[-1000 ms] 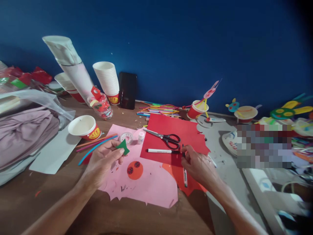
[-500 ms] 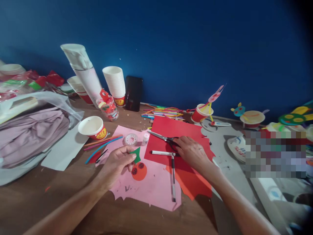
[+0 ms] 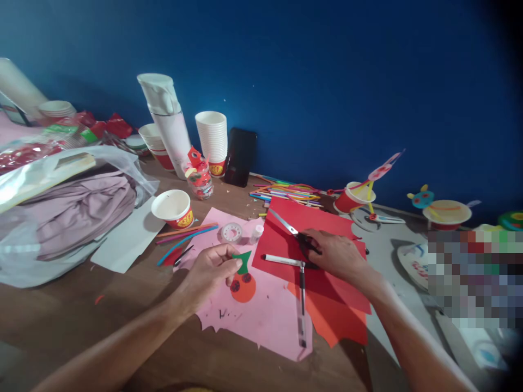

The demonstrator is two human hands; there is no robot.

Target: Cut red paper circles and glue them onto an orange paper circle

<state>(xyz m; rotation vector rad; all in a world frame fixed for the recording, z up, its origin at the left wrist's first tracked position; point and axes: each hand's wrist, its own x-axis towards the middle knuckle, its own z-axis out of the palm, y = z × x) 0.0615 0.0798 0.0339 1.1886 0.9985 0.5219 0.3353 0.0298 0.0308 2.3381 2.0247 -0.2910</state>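
Observation:
Between the thumb and fingers of my left hand (image 3: 218,268) is a small green paper piece (image 3: 244,263). It sits just above an orange paper circle (image 3: 244,290) with two dark-patterned red spots, on a pink sheet (image 3: 261,324). My right hand (image 3: 337,251) is closed around the black handles of the scissors (image 3: 292,230), their blades pointing away to the left over a red sheet (image 3: 327,218). Just below the scissors lie a white marker (image 3: 281,260) and a clear-barrelled pen (image 3: 302,310). A tape roll (image 3: 231,233) and a small white-capped bottle (image 3: 256,234) rest on the pink sheet.
A paper cup (image 3: 171,208) stands left of the pink sheet, near pipe cleaners (image 3: 188,242). Behind are a tall white bottle (image 3: 167,125), stacked cups (image 3: 211,141), a dark phone-like slab (image 3: 241,158) and coloured sticks (image 3: 286,193). Cup crafts (image 3: 447,215) stand at right.
The view has shifted left, so things appear farther right. My right hand has closed on the scissors, and their blades have swung to point farther away. My left hand still pinches the green piece.

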